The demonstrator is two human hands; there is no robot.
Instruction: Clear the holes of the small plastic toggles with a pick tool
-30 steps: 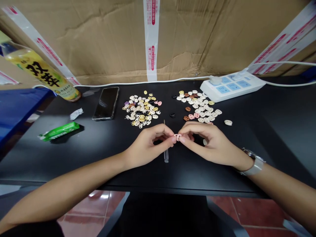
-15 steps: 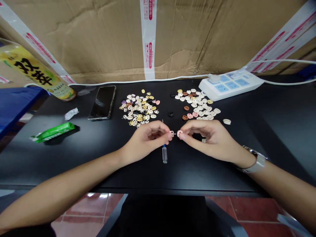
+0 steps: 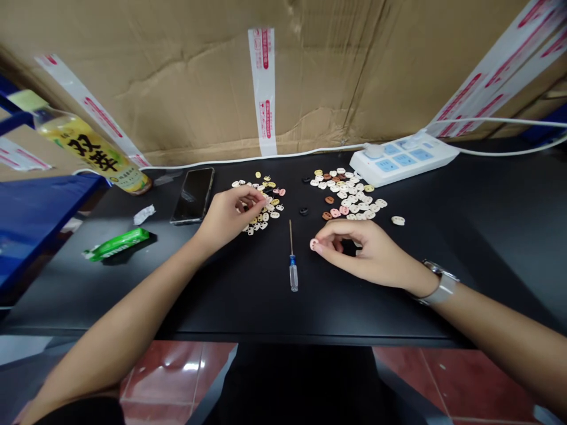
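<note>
My right hand (image 3: 370, 254) pinches a small pale pink oval two-holed plastic piece (image 3: 313, 244) between thumb and fingertips, just above the black table. Over the left pile of small plastic pieces (image 3: 259, 226) is my left hand (image 3: 233, 212), its thumb and fingers pressed together. Whatever lies between those fingertips is too small to make out, and the hand covers part of the pile. A screwdriver (image 3: 293, 273) with a clear and blue handle lies between the hands. Beyond my right hand spreads another pile of oval two-holed pieces (image 3: 364, 206), mostly white, with some brown, pink and yellow.
At the back right stands a white power strip (image 3: 405, 162) with a cable along the cardboard. A phone (image 3: 193, 196), a green wrapped snack (image 3: 117, 244), a crumpled white wrapper (image 3: 144, 215) and a yellow-labelled drink bottle (image 3: 97, 152) are on the left. A black piece (image 3: 303, 211) lies between the piles.
My left hand has left the pink piece at my right fingertips and moved left and away from me, onto the left pile. My right hand keeps its piece. The view has shifted slightly.
</note>
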